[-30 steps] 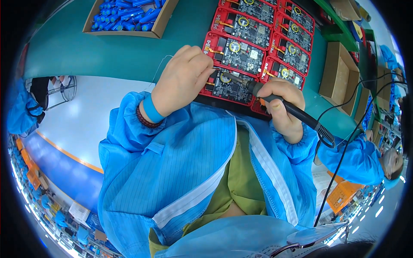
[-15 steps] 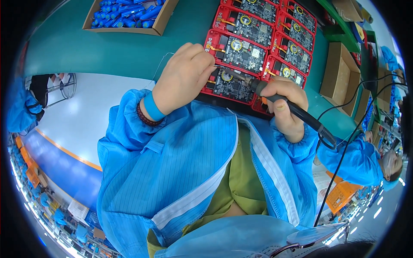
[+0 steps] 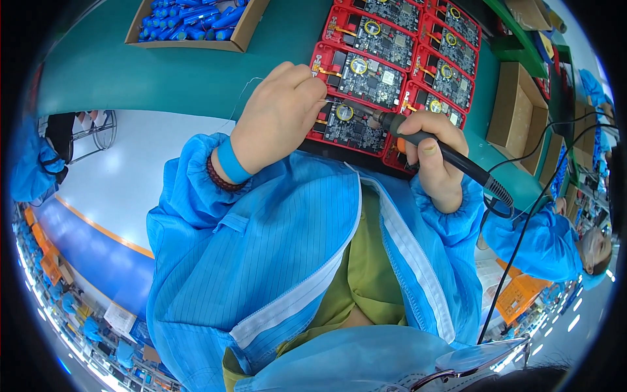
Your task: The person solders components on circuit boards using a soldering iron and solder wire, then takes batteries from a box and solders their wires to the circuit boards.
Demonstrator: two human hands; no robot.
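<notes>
My right hand (image 3: 437, 153) grips the dark handle of a soldering iron (image 3: 473, 171), fingers wrapped round it. The metal tip points left over the circuit board (image 3: 358, 136) in the nearest red case (image 3: 317, 136). My left hand (image 3: 277, 104) is pinched closed at that board's upper left, on thin solder wire (image 3: 245, 90). The wire loops out behind the hand, and a short end shows beyond the fingers near the iron's tip. Whether tip and wire touch cannot be made out. A yellow-ringed round part (image 3: 344, 113) sits on the board just below the tip.
More red cases with boards (image 3: 385, 49) stand in two columns on the green table (image 3: 196, 75). A carton of blue wrapped cylinders (image 3: 245, 36) is at the far left. On the right are an open cardboard box (image 3: 519, 114), the iron's black cable (image 3: 522, 225) and a co-worker's blue sleeve (image 3: 535, 245).
The soldering iron and my right hand have shifted slightly, with the handle a little farther up and right. My left hand has barely moved and keeps its pinch.
</notes>
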